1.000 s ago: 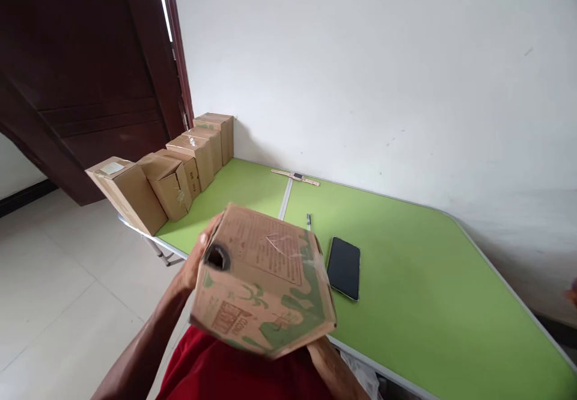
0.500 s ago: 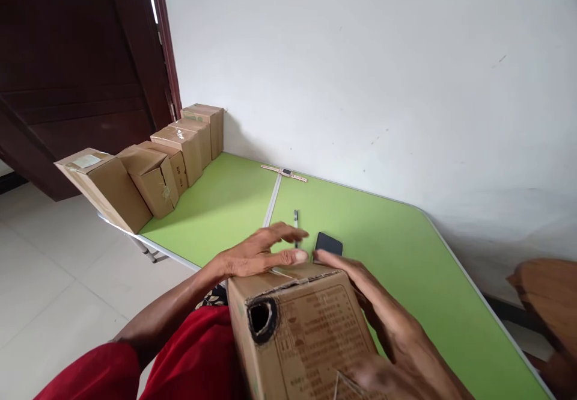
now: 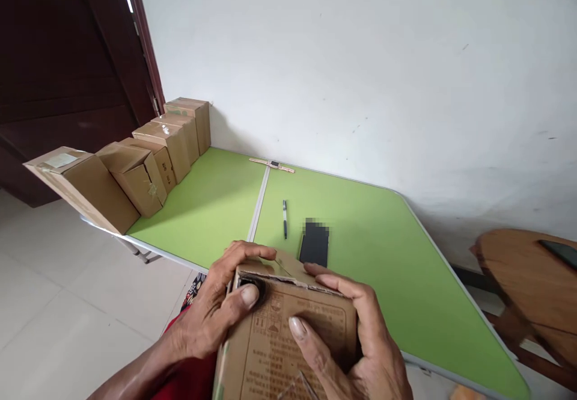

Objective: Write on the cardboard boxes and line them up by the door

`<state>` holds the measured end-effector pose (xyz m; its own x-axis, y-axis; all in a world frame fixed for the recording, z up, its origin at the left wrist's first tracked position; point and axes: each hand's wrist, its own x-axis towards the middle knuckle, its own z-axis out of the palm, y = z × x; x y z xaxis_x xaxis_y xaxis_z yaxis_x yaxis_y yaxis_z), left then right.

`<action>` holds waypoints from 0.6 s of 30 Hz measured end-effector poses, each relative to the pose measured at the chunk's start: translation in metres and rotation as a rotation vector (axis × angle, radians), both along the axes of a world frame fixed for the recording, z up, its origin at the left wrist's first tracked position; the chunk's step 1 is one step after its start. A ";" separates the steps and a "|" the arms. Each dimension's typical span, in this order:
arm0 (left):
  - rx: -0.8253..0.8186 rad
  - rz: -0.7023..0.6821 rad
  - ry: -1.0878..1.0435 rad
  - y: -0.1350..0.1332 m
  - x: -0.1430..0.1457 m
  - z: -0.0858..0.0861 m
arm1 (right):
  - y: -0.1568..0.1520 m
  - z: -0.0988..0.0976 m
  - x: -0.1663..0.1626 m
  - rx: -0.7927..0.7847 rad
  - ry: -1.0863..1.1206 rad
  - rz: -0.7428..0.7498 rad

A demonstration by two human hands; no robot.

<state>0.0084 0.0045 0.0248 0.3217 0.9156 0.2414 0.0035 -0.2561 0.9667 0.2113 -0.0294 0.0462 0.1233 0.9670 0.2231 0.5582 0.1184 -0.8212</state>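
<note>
A printed cardboard box [image 3: 274,346] with a round hole near its top edge is held close to me, over my lap at the green table's near edge. My left hand [image 3: 211,310] grips its left side, fingers curled over the top flap and thumb beside the hole. My right hand [image 3: 356,340] clasps the right side, fingers over the top edge and thumb pressed on the printed face. Both hands are closed on the box.
The green folding table [image 3: 387,255] carries a dark phone [image 3: 314,243], a pen [image 3: 285,218] and a wristwatch [image 3: 271,164] near the wall. Several brown boxes [image 3: 135,159] line its left edge. A wooden round table [image 3: 527,280] stands right, a dark door [image 3: 67,75] left.
The box has been turned and pulled lower toward me. Both hands shifted from lying on its top to gripping its two sides. The view swung slightly right.
</note>
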 end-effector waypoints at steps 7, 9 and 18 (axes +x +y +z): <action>0.021 -0.092 0.159 -0.001 0.007 0.009 | 0.002 0.004 0.003 0.150 -0.443 -0.117; -0.021 -0.060 0.166 -0.005 0.006 0.010 | 0.008 0.005 -0.002 0.198 -0.515 -0.126; -0.133 0.031 0.133 -0.010 0.003 0.011 | 0.022 0.024 -0.014 0.181 -0.500 -0.037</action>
